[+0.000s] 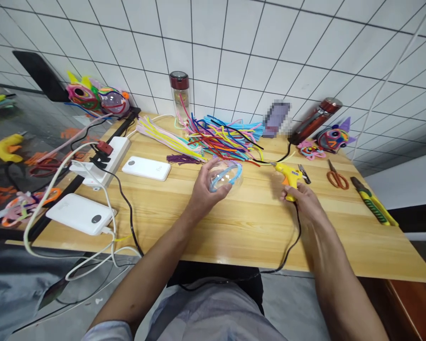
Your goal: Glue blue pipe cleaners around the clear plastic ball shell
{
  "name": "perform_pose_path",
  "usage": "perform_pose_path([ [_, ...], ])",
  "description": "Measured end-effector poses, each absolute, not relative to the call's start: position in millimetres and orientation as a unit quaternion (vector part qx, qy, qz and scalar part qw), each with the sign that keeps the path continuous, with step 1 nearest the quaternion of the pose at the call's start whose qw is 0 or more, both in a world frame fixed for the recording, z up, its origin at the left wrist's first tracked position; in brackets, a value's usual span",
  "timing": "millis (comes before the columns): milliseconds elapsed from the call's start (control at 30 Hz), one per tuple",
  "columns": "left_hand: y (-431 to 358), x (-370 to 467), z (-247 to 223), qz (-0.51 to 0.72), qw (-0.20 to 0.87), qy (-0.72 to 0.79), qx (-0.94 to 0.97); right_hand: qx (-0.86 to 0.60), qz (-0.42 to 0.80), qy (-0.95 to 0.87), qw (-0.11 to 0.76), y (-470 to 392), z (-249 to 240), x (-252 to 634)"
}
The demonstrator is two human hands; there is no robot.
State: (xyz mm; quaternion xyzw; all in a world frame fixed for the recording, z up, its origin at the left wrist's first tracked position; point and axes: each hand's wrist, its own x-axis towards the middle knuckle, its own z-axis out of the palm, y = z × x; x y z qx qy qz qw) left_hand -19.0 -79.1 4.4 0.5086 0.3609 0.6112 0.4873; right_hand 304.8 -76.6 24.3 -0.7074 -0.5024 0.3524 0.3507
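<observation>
My left hand [208, 183] is wrapped round a clear plastic ball [223, 182] with light blue pipe cleaner strips on it, held over the middle of the wooden table. To the right, my right hand [300, 194] grips a yellow hot glue gun [287, 177] by its handle. The gun's nozzle points left towards the ball, with a gap between them. Its black cord [294, 244] runs down over the table's front edge. Behind the ball lies a pile of many-coloured pipe cleaners [220, 137].
On the right lie orange-handled scissors [337, 177], a green-handled cutter [372, 203] and a decorated ball [335, 137]. Two flasks, one a clear bottle [180, 97], stand by the tiled wall. Leftward are white power banks [146, 168], a power strip [115, 154] and looping cables.
</observation>
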Motion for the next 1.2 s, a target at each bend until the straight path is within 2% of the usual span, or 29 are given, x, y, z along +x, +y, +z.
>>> perform_pose_path([
  [100,-78.0,-20.4,5.6,0.608,0.493,0.368,0.501,-0.556,0.499,-0.473,0.467,-89.7,29.9,293.7],
  [267,-75.5,-23.7,3.4,0.590,0.509,0.385,0.495,-0.454,0.626,-0.449,0.448,-98.1,45.2,269.9],
  [700,-63.1,-31.7,-11.2,0.563,0.500,0.445,0.485,-0.406,0.635,-0.508,0.417,-83.2,38.2,244.3],
  [867,-62.8,-32.3,-14.0,0.573,0.512,0.433,0.470,-0.390,0.650,-0.492,0.428,-86.5,31.2,248.3],
  [1200,-66.1,-30.0,-11.0,0.548,0.524,0.424,0.496,-0.379,0.654,-0.524,0.393,-92.2,21.0,243.5],
])
